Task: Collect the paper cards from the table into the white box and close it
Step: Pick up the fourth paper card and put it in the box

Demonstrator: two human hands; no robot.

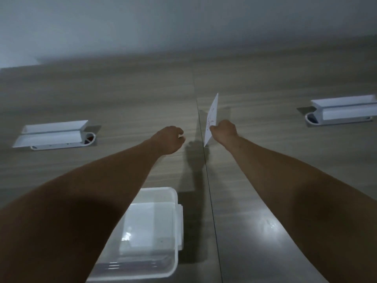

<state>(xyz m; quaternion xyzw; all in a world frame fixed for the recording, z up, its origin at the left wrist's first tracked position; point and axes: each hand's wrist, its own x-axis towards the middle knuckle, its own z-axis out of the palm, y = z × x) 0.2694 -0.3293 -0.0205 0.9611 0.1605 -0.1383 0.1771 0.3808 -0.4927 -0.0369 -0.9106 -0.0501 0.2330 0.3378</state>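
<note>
My right hand (224, 130) is stretched out over the middle of the wooden table and pinches a white paper card (211, 117) with red writing. The card stands almost on edge above the table seam. My left hand (168, 139) is just left of it with its fingers curled in. Only a small sliver of white paper (181, 136) shows at its fingertips; the rest is hidden behind the hand. The white box (173, 201) stands open near the table's front edge, partly under my left forearm, with white sheets lying flat inside.
Two white flip-up socket covers stand open in the tabletop, one at the left (54, 134) and one at the far right (344, 111). A seam (210, 190) runs down the table between my arms. A pale wall (183, 23) lies behind.
</note>
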